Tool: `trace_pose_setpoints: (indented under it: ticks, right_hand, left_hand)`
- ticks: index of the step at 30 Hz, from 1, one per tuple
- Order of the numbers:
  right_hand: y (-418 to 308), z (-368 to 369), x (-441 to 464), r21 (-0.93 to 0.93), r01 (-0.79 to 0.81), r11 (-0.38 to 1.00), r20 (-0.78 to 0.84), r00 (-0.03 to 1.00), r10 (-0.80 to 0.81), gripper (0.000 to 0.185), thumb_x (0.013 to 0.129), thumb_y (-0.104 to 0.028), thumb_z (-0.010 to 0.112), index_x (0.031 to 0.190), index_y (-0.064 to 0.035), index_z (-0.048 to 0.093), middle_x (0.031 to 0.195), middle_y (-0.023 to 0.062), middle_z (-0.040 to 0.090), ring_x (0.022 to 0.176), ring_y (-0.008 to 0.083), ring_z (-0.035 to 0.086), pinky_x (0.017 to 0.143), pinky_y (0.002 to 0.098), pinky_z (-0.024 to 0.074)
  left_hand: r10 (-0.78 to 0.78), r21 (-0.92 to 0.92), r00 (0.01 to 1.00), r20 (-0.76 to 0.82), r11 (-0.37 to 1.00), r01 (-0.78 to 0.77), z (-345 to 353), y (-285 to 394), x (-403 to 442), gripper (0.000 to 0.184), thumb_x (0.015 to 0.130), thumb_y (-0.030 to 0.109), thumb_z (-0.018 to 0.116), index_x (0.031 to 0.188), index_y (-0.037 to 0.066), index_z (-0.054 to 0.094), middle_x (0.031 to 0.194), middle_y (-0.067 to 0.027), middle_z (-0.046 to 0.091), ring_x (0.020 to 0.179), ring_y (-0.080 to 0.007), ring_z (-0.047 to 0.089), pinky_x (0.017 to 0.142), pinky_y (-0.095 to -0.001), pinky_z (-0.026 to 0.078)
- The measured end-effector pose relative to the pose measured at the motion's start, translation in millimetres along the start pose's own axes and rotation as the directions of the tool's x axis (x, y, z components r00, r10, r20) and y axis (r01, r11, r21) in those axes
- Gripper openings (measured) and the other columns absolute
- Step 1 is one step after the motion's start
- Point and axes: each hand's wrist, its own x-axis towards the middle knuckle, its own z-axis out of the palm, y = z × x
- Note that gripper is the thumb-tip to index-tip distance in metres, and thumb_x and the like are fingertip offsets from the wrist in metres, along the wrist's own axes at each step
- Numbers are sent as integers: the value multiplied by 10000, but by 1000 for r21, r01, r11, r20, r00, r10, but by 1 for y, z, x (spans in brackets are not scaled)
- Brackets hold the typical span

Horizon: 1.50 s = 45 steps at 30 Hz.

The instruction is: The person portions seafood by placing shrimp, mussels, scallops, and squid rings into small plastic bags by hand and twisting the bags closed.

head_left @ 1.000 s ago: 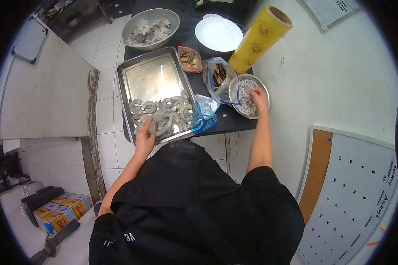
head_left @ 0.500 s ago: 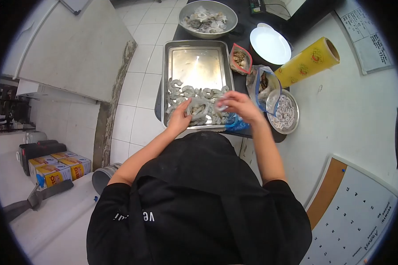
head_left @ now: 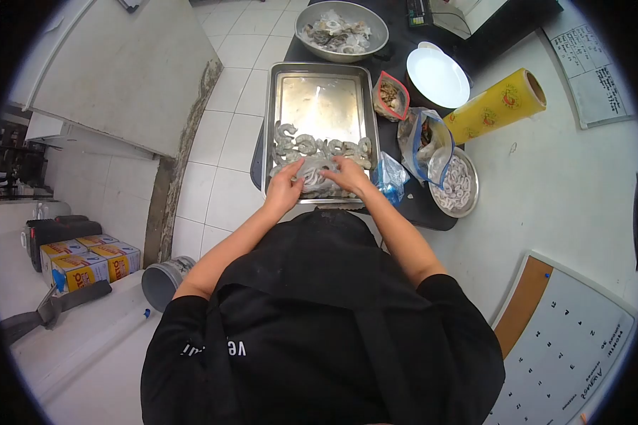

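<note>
A metal tray (head_left: 319, 95) holds peeled shrimp (head_left: 305, 144) across its nearer half. At the tray's near end, a clear plastic bag (head_left: 319, 174) with seafood pieces inside lies between my hands. My left hand (head_left: 286, 190) grips the bag's left side. My right hand (head_left: 348, 177) has its fingers closed on the right side of the bag's opening. To the right stand an open zip bag (head_left: 425, 145) of dark pieces, a red-edged bag (head_left: 390, 95) and a steel bowl (head_left: 473, 195) of pale squid rings.
Behind the tray sits a large bowl (head_left: 342, 53) of mixed seafood. A white dish (head_left: 438, 76) and a yellow film roll (head_left: 498, 106) are at the back right. Blue-printed plastic (head_left: 392, 177) lies beside the tray. Boxes (head_left: 88, 263) stand at the lower left.
My right hand has moved from the squid bowl leftward over the tray to the clear bag. My left hand has stayed at the bag. The camera view has shifted.
</note>
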Motion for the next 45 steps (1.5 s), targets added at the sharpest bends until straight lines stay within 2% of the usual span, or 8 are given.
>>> trace_pose_setpoints:
  ticks: [3,6,17,22,32,35,38,45]
  right_hand:
    - [8,2,16,38,20,999,134,991,-25,350,772,-244,723,975,17,610,759,102,620,603,168,628,550,316,522]
    - [-5,-23,10,561,-209,801,197,973,117,126,793,-24,683,883,9,602,744,45,597,618,120,605,584,250,558]
    - [-6,-60,-1,705,-162,690,138,986,91,128,777,-34,687,880,3,621,752,73,630,608,139,606,536,244,505]
    - [-24,-89,-15,485,10,874,10,1000,-17,137,804,-60,678,905,29,649,725,40,633,608,79,570,560,214,481]
    - [-29,-111,-19,415,91,905,-161,987,-26,165,783,-112,676,901,3,688,793,113,663,684,175,646,630,293,505]
    - [-30,-113,-22,177,158,971,-222,968,-117,355,764,-189,715,1076,-36,642,900,126,651,856,221,644,747,315,499]
    - [-73,-89,-39,-416,498,761,-371,671,-642,591,748,-278,724,1275,-116,512,1004,115,619,941,247,605,803,340,472]
    - [-66,-54,1,-236,537,810,-182,794,-579,343,787,-304,673,1065,-118,599,959,100,621,856,283,610,691,362,482]
  left_hand:
    - [97,95,994,-40,991,-93,-5,6,1,439,806,-5,578,1238,65,552,1205,-166,564,786,-225,657,693,-306,523]
    - [80,66,994,-79,995,-75,-18,21,2,350,803,-8,574,1149,40,606,1147,-161,592,766,-229,657,690,-300,521]
    - [13,71,995,-98,997,-6,-17,40,14,231,798,-12,589,1018,20,654,985,-127,629,728,-207,666,660,-291,522]
    - [-90,-139,987,-132,988,71,-18,43,18,163,831,4,591,989,-9,631,948,-118,637,750,-187,678,647,-286,530]
    - [116,13,993,-35,993,-116,-25,72,24,199,817,-16,590,1005,2,652,984,-101,592,859,-184,649,724,-263,536]
    - [74,-91,997,-13,993,-75,-24,68,28,217,814,-30,576,1010,9,661,1010,-110,568,889,-185,632,765,-265,539]
    - [98,-145,995,33,985,-93,-19,67,30,194,830,-36,558,994,-8,658,1028,-109,557,857,-185,636,788,-267,541]
    - [97,-466,995,-6,880,-89,-43,77,34,489,831,34,631,1289,42,460,1127,-132,522,698,-141,626,643,-252,537]
